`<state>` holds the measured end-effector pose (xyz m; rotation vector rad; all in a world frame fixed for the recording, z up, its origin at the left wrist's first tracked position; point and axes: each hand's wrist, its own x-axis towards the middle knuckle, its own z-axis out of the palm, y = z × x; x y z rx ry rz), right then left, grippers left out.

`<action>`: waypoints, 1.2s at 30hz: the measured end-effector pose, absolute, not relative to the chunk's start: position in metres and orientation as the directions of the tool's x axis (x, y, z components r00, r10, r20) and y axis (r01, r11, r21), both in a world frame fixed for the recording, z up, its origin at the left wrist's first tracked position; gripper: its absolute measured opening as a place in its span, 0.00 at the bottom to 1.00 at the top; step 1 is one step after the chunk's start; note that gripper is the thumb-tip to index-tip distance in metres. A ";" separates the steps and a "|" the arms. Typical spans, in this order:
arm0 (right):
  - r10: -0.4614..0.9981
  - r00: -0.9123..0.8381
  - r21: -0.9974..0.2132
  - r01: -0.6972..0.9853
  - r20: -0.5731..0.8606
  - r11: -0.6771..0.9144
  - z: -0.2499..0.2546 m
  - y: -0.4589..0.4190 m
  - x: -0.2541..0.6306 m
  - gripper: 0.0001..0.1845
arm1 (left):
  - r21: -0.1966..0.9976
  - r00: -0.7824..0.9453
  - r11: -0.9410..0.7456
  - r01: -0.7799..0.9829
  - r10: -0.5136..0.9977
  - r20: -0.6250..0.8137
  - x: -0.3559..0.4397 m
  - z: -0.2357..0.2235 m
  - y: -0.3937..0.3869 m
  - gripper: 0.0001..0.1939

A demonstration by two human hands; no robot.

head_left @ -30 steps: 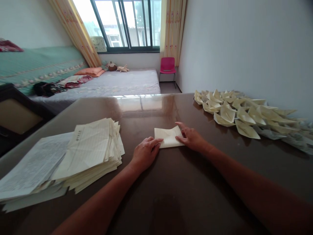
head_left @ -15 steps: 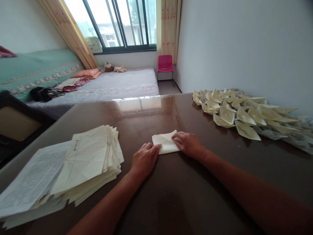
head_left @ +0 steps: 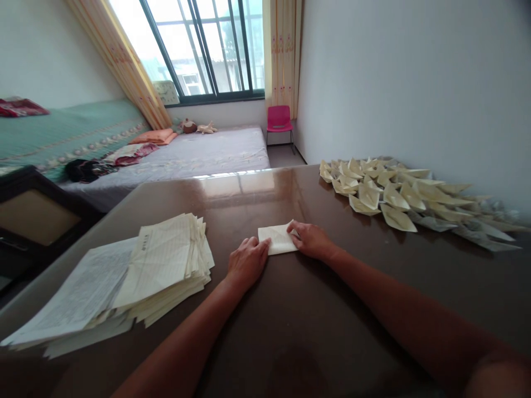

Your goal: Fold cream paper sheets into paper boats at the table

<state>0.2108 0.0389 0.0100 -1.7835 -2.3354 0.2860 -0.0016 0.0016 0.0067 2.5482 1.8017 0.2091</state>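
Note:
A small folded sheet of paper (head_left: 277, 241), cream-coloured, lies flat on the brown table between my two hands. My left hand (head_left: 249, 258) is closed at its left edge, thumb and curled fingers pressed together on the paper. At the upper right corner, my right hand (head_left: 309, 239) pinches the paper between thumb and fingers. A crease or folded flap runs along the sheet's upper side. Part of the right edge is hidden under my right fingers.
A stack of loose lined sheets (head_left: 166, 260) lies on the left, overlapping printed pages (head_left: 83, 293). Many folded paper boats (head_left: 369, 193) crowd the far right by the wall. Beyond the glossy table (head_left: 265, 320) stand a bed (head_left: 215, 145) and a pink chair (head_left: 279, 119).
The view has tilted up and shifted slightly. My right hand has moved a little left along the paper's upper right corner. My left hand still grips the left edge.

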 end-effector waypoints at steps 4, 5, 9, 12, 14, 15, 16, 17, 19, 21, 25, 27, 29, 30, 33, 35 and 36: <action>0.967 -0.252 -0.258 0.934 0.021 0.249 0.011 0.040 0.211 0.13 | 0.013 0.327 -0.332 0.943 0.935 0.135 -0.001 0.011 0.002 0.19; 0.968 -0.252 -0.256 0.934 0.019 0.248 0.012 0.040 0.210 0.13 | 0.002 0.336 -0.339 0.941 0.931 0.143 0.001 0.012 0.001 0.18; 0.967 -0.256 -0.247 0.936 0.012 0.251 0.013 0.040 0.210 0.13 | -0.006 0.529 -0.534 0.845 0.835 0.155 0.012 0.010 -0.008 0.17; 0.965 -0.263 -0.234 0.938 -0.001 0.255 0.014 0.041 0.210 0.13 | 0.029 0.662 -0.670 0.742 0.738 0.127 0.022 0.001 -0.016 0.20; 0.962 -0.273 -0.221 0.939 -0.017 0.263 0.014 0.042 0.209 0.13 | 0.040 0.658 -0.670 0.741 0.737 0.152 0.026 -0.006 -0.020 0.22; 0.959 -0.281 -0.213 0.939 -0.025 0.269 0.014 0.044 0.209 0.13 | 0.047 0.647 -0.662 0.748 0.743 0.170 0.027 -0.009 -0.021 0.22; 0.957 -0.290 -0.205 0.939 -0.033 0.277 0.015 0.045 0.209 0.13 | 0.054 0.638 -0.657 0.752 0.746 0.189 0.027 -0.011 -0.021 0.23; 0.953 -0.300 -0.196 0.938 -0.040 0.286 0.017 0.046 0.209 0.13 | 0.061 0.631 -0.654 0.754 0.747 0.207 0.027 -0.012 -0.022 0.24; 0.947 -0.318 -0.177 0.936 -0.047 0.305 0.023 0.047 0.210 0.13 | 0.069 0.624 -0.654 0.753 0.744 0.239 0.026 -0.014 -0.022 0.23; 0.944 -0.329 -0.151 0.935 -0.035 0.320 0.032 0.046 0.210 0.13 | 0.065 0.610 -0.645 0.761 0.746 0.268 0.025 -0.016 -0.022 0.23; 0.939 -0.338 -0.098 0.934 0.060 0.343 0.043 0.030 0.203 0.14 | 0.049 0.604 -0.649 0.759 0.731 0.316 0.024 -0.018 -0.020 0.23; 0.881 -0.456 -0.156 0.868 0.127 0.471 0.038 0.017 0.197 0.18 | 0.037 0.612 -0.659 0.751 0.716 0.337 0.024 -0.019 -0.018 0.22; 0.775 -0.611 -0.297 0.719 0.159 0.628 0.027 0.004 0.192 0.24 | 0.028 0.635 -0.685 0.728 0.688 0.351 0.022 -0.018 -0.017 0.21; 0.748 -0.646 -0.353 0.672 0.151 0.651 0.021 -0.002 0.191 0.28 | 0.022 0.649 -0.700 0.714 0.673 0.354 0.021 -0.018 -0.016 0.23; 0.742 -0.665 -0.453 0.639 0.081 0.622 0.009 -0.013 0.193 0.37 | -0.019 0.688 -0.726 0.688 0.643 0.336 0.015 -0.017 -0.014 0.29; 0.740 -0.671 -0.475 0.642 0.032 0.602 0.008 -0.016 0.198 0.43 | -0.054 0.715 -0.739 0.671 0.627 0.309 0.011 -0.018 -0.012 0.29; 0.741 -0.671 -0.477 0.647 0.014 0.595 0.009 -0.016 0.201 0.45 | -0.072 0.724 -0.742 0.667 0.622 0.299 0.010 -0.019 -0.011 0.28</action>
